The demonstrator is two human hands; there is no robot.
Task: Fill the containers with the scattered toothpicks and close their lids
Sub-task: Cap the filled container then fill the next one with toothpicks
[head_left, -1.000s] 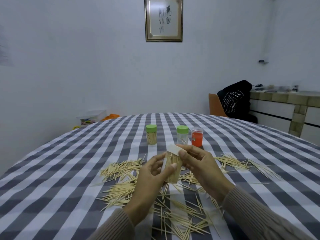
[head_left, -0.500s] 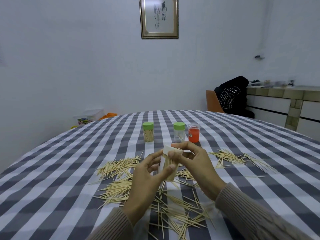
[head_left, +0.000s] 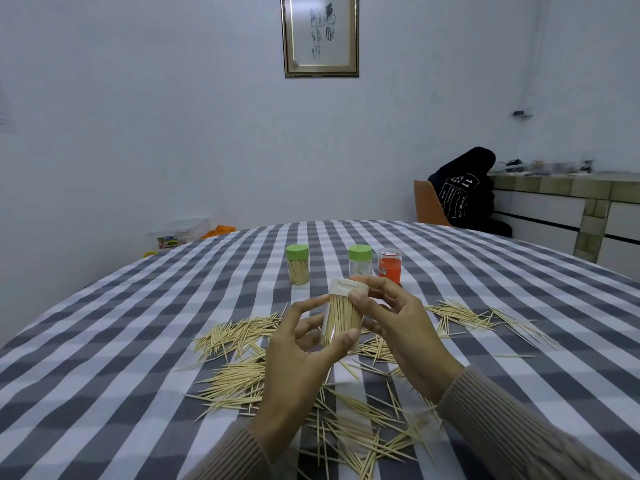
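Note:
A clear container [head_left: 341, 320] packed with toothpicks is held upright above the table. My left hand [head_left: 298, 355] grips its body from the left, thumb across the lower front. My right hand [head_left: 394, 323] pinches its cream lid [head_left: 346, 286] at the top. Farther back stand a green-lidded container [head_left: 298, 263] filled with toothpicks, a second green-lidded one [head_left: 360, 259] that looks almost empty, and a red container [head_left: 390, 265]. Scattered toothpicks [head_left: 239, 341] lie in heaps on the checked tablecloth around and under my hands.
More toothpicks [head_left: 464, 315] spread to the right and others lie near the front edge [head_left: 363, 441]. The round table [head_left: 104, 341] has a grey and white checked cloth. An orange chair with a black jacket [head_left: 460, 192] stands behind it. A plastic box [head_left: 180, 232] sits at the back left.
Both hands have kept the filled container in front of me and tipped it more upright. My right fingers stay on the lid. The camera view has shifted slightly.

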